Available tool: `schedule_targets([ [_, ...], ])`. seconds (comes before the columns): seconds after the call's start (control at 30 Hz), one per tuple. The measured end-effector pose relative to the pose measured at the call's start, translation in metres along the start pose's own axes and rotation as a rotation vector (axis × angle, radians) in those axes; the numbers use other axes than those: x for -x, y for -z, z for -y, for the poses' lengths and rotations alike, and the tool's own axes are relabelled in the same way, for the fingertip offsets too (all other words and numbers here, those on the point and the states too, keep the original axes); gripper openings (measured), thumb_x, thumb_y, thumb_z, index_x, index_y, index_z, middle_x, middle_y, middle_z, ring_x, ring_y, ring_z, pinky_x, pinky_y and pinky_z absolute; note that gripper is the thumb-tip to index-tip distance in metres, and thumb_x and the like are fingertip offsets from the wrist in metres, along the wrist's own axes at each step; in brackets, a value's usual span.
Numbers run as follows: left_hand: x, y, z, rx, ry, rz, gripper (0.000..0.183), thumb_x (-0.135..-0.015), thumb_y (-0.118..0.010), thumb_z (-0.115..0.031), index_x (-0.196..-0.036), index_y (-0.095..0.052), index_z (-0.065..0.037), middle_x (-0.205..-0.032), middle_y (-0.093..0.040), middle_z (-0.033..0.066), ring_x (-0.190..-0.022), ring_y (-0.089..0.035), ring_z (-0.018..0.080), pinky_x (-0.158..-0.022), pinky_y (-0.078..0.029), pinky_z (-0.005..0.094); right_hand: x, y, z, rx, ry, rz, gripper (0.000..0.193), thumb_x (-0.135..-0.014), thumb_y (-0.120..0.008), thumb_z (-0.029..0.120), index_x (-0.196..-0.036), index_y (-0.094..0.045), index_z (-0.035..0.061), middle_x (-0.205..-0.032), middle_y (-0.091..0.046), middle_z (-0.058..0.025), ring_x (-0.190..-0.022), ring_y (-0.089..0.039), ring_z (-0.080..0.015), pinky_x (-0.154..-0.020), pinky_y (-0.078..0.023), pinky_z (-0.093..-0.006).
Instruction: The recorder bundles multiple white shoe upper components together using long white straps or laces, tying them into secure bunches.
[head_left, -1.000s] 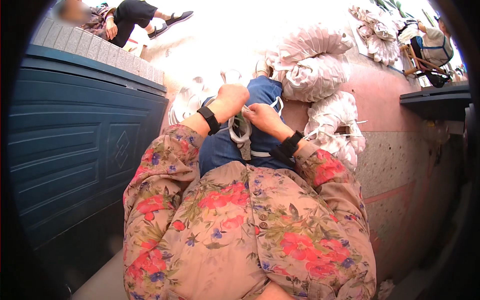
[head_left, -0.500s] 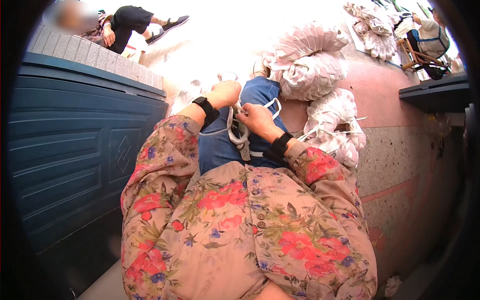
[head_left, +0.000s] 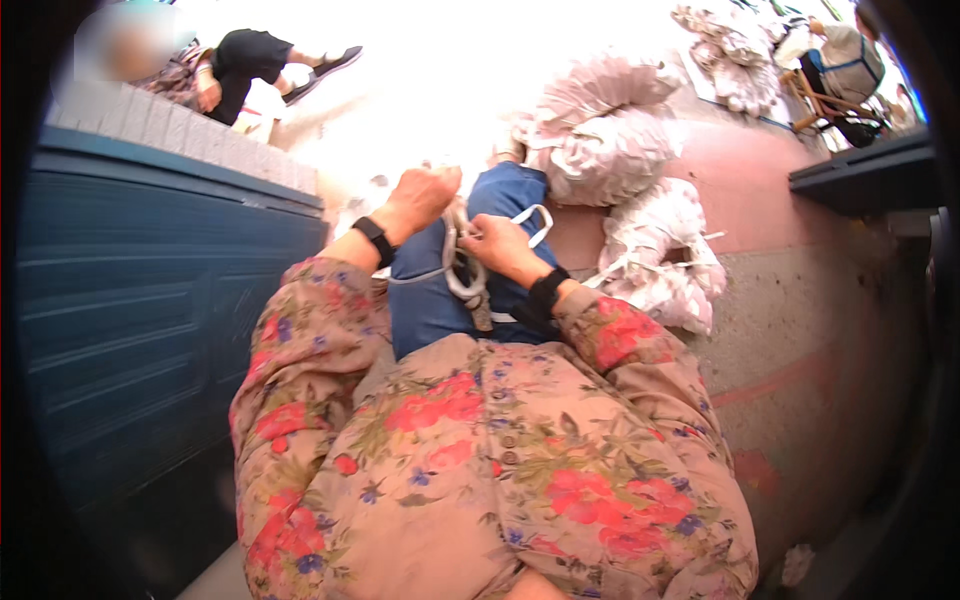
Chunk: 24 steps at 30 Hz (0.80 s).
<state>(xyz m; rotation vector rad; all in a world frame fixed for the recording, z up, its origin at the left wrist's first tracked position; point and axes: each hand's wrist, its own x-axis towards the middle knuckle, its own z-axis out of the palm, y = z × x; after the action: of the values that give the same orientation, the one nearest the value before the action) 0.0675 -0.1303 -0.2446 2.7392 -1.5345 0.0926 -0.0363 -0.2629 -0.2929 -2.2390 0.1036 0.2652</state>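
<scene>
My right hand [head_left: 503, 246] is closed in a pinch on a white strap [head_left: 541, 228] above my knees. Part of that strap loops up beside the fingers, over the blue cloth [head_left: 510, 195] on my legs. A thicker off-white loop [head_left: 464, 278] hangs between my legs, just below the right fingertips. Farther forward and to the left, my left hand [head_left: 421, 198] is closed as well. Its fingers face away, and what they hold is lost against the bright ground.
Bundles of gathered whitish cloth [head_left: 610, 150] lie ahead on the right, with a tied one [head_left: 665, 260] nearer. A dark blue panelled board [head_left: 170, 290] stands on my left. A person [head_left: 245, 70] sits at far left. A dark ledge [head_left: 860, 170] juts in at right.
My left hand has drawn left and apart from the right hand. The right hand keeps its pinch on the strap. The whole view has shifted slightly.
</scene>
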Motion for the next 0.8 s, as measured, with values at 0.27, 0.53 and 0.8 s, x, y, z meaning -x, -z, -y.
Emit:
schedule_targets([
  [0.27,-0.002,0.006,-0.006,0.701,0.306,0.034,0.013,-0.069,-0.054,-0.008,-0.080,-0.054,0.000,-0.072,-0.057,0.0188,-0.072,-0.058,0.0289,-0.061,-0.044,0.0359,0.003,0.009,0.008,0.001,0.002,0.010,0.028,-0.070,-0.056,0.030,-0.079,-0.058,0.0037,-0.078,-0.060,-0.0179,-0.076,-0.058,-0.0341,-0.067,-0.044,-0.0422],
  [0.53,-0.013,-0.014,-0.020,1.136,0.570,0.229,0.018,-0.069,-0.058,-0.010,-0.082,-0.062,0.002,-0.070,-0.058,0.0042,-0.066,-0.053,0.0107,-0.060,-0.042,0.0243,0.009,0.002,-0.002,0.155,0.343,-0.038,0.025,-0.078,-0.053,0.027,-0.071,-0.052,0.0026,-0.063,-0.056,-0.0171,-0.063,-0.056,-0.0362,-0.055,-0.043,-0.0451],
  [0.8,0.001,-0.016,-0.016,1.312,0.667,0.193,0.016,-0.070,-0.059,-0.012,-0.081,-0.062,-0.001,-0.068,-0.057,0.0023,-0.063,-0.052,0.0089,-0.057,-0.042,0.0225,0.062,0.052,-0.027,0.079,0.392,0.024,0.019,-0.082,-0.052,0.025,-0.075,-0.055,0.0071,-0.062,-0.056,-0.0150,-0.062,-0.056,-0.0345,-0.054,-0.044,-0.0422],
])
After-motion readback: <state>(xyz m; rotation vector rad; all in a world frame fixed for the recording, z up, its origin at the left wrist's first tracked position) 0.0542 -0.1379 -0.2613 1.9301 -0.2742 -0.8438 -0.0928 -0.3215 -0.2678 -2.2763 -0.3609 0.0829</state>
